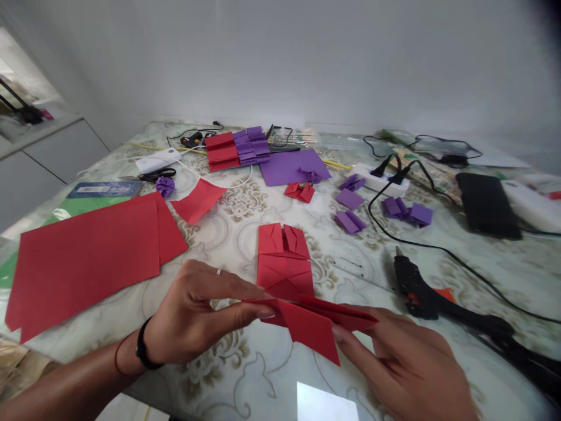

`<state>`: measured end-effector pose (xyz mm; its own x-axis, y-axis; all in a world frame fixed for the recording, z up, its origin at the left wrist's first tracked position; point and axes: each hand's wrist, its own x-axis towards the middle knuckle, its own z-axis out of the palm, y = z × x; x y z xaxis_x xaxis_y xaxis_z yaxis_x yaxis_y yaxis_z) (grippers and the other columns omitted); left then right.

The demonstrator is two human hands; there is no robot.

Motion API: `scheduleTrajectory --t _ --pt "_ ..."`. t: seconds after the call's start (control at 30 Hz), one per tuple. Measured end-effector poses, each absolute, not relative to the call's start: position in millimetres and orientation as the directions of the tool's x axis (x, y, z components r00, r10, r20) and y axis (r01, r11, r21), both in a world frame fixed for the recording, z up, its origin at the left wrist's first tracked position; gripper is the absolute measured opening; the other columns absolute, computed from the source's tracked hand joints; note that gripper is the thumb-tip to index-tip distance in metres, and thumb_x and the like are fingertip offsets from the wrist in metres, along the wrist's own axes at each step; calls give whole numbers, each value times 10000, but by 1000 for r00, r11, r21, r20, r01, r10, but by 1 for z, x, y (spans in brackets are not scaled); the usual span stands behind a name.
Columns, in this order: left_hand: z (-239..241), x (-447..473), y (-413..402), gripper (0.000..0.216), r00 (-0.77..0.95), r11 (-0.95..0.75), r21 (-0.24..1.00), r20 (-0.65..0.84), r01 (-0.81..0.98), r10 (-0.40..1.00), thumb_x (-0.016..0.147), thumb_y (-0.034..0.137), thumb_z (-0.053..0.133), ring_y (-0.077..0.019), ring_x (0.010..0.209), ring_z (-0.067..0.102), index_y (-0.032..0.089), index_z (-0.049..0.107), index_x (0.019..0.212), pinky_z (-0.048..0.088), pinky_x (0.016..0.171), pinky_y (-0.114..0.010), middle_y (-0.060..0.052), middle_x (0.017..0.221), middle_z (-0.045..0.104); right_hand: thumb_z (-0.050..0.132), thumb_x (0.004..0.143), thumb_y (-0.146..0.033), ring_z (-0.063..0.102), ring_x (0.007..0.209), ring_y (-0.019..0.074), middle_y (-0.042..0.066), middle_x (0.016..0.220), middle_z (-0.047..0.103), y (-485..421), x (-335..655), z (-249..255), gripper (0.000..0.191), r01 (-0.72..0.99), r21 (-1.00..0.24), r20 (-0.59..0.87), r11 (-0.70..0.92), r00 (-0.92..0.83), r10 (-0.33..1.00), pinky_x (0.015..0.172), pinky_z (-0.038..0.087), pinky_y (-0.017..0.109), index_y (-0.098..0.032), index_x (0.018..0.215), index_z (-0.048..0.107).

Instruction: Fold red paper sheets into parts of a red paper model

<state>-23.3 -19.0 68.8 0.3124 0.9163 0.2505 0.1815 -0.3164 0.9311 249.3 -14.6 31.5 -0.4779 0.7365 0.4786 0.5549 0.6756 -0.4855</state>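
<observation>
Between both hands, above the table's near side, is a folded piece of red paper [307, 327] with creased flaps standing apart. My left hand [201, 313] pinches its left end between thumb and fingers. At the right end, my right hand [403, 362] grips it, thumb in front and fingers behind. Just beyond lies a red folded-paper piece [284, 257] with a boxy, creased top; its lower edge is partly hidden behind the held paper. Farther back sits a smaller red folded piece [300, 192].
Red sheets [87, 257] lie at left, near a loose red piece [199, 200] and scissors [158, 175]. Purple folded pieces [349, 200] are scattered by a power strip [379, 178]. A black glue gun [421, 289] lies right, with a cable [438, 248] crossing the table.
</observation>
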Motion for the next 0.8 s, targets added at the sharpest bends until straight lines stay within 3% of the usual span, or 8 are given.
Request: scheduleTrajectory --t 0.17,0.3,0.4,0.47,0.53,0.6,0.7,0.8 --pt "70 -25 -13 120 367 -286 932 192 221 910 950 227 758 -134 604 707 257 870 982 479 537 -201 -17 801 834 558 1059 -300 687 500 144 -42 611 705 -10 244 39 189 571 -469 561 673 -396 727 477 488 248 -270 894 646" --pt "71 -27 -14 191 363 -316 891 190 327 912 1000 280 689 -110 553 638 211 852 929 440 519 -208 -16 745 800 532 1070 -327 400 327 94 -82 500 544 -10 242 40 233 601 -460 555 653 -380 740 356 273 264 -258 879 646" --pt "69 -26 -16 237 257 -274 890 186 366 948 989 320 705 -94 515 610 213 832 820 414 488 -193 16 645 753 522 1065 -317 360 336 102 -100 453 418 -11 240 42 251 606 -479 519 635 -388 762 367 264 263 -244 884 681" --pt "67 -25 -15 296 236 -212 907 131 365 963 996 354 690 -98 534 620 210 824 775 425 492 -183 16 634 744 534 1040 -287 383 350 98 -98 458 436 -11 239 42 248 605 -510 483 612 -387 785 379 284 255 -232 849 683" --pt "64 -25 -13 252 276 -124 936 31 329 961 991 362 696 -116 622 683 218 836 839 489 554 -174 5 729 789 554 996 -251 416 365 89 -91 484 509 -11 239 43 227 589 -562 433 581 -390 813 393 310 243 -226 803 672" --pt "60 -24 -9 141 326 -12 970 -71 244 943 945 344 762 -161 807 764 254 831 1029 578 683 -195 -10 954 836 571 949 -229 486 401 90 -83 520 581 -11 238 42 186 567 -609 392 555 -392 832 436 361 228 -225 788 663" --pt "58 -23 -7 506 410 129 984 -169 125 896 815 311 896 -245 1147 749 322 736 1294 617 942 -309 -39 1323 762 587 895 -214 558 456 102 -72 556 629 -12 237 40 134 546 -635 360 546 -416 835 523 428 224 -226 777 649" --pt "60 -21 -8 717 516 171 973 -226 153 826 724 291 960 -276 1276 685 355 684 1382 541 1097 -385 -49 1413 710 594 885 -229 576 486 111 -58 570 635 -12 236 36 142 533 -655 307 536 -461 833 553 437 231 -225 747 624"
